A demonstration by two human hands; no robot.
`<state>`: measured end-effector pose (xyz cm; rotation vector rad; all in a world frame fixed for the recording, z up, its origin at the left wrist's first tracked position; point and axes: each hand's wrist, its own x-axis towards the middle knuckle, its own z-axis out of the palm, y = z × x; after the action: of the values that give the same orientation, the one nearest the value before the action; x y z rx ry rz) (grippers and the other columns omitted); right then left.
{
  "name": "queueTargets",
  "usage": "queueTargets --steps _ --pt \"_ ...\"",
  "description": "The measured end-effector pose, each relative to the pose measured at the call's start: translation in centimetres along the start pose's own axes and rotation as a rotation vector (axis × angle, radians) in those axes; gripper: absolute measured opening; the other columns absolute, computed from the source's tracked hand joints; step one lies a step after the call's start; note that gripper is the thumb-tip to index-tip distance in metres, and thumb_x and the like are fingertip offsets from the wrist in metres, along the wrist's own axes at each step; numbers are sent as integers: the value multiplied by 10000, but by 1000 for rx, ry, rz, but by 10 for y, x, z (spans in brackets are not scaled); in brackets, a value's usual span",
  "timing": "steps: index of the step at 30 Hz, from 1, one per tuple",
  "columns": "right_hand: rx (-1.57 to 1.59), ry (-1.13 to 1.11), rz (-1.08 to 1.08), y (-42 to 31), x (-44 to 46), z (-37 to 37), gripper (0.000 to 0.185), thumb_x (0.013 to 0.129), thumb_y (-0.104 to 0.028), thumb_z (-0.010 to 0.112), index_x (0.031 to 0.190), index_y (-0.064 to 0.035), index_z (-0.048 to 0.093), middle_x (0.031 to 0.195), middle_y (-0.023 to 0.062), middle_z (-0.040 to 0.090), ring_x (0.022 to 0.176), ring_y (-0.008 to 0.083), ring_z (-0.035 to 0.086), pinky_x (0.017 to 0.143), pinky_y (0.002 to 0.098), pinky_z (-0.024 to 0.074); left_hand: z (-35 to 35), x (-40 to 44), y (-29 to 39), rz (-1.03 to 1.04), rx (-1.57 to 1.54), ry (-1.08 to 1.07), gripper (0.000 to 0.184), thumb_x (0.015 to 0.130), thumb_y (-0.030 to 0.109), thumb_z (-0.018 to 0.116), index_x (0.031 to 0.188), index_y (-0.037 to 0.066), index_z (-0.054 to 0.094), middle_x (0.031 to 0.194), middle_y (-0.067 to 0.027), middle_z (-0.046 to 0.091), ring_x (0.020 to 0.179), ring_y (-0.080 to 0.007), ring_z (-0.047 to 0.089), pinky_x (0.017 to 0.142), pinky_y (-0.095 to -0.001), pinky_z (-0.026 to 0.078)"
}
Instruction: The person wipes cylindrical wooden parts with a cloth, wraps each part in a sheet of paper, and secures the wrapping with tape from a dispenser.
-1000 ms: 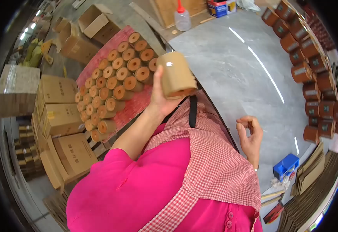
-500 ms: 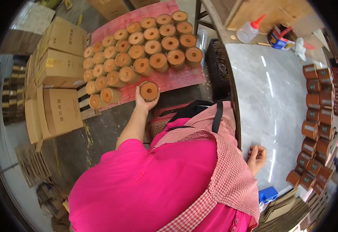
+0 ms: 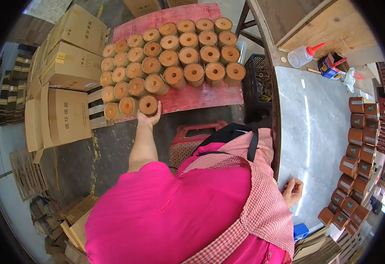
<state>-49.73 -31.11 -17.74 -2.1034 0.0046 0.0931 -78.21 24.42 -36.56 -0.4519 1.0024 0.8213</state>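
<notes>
Left hand (image 3: pixel 150 118) cups tan-sleeved cylinder (image 3: pixel 148 105) at red board (image 3: pixel 192 100)'s edge, likely rigid, heavyish, best gripped round its sides; right hand (image 3: pixel 293 192)'s fingers curled in.

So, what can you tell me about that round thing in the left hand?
It's a cylinder, top facing up, with an orange-brown, clay-like face and a round hole at its centre. A thin brownish rim surrounds the face. The left hand cups its near side, at the near edge of the red board, beside similar cylinders. I can't see its underside.
</notes>
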Motion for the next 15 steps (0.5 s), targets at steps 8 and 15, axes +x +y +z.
queueTargets --steps 8,15 --pt "-42 23 -30 -3 0 3 136 985 -111 644 886 -26 604 737 -10 584 667 51 509 590 217 419 -16 38 20 -156 -320 -120 415 979 276 537 1270 -16 585 1195 -240 620 1082 -385 654 859 -466 622" --pt "-67 105 -85 -14 -8 13 87 925 -99 678 905 -18 653 721 41 627 630 87 534 578 275 464 -33 130 36 -27 -198 49 398 1050 253 401 1254 -1 629 1142 -186 700 954 -373 702 742 -502 615"
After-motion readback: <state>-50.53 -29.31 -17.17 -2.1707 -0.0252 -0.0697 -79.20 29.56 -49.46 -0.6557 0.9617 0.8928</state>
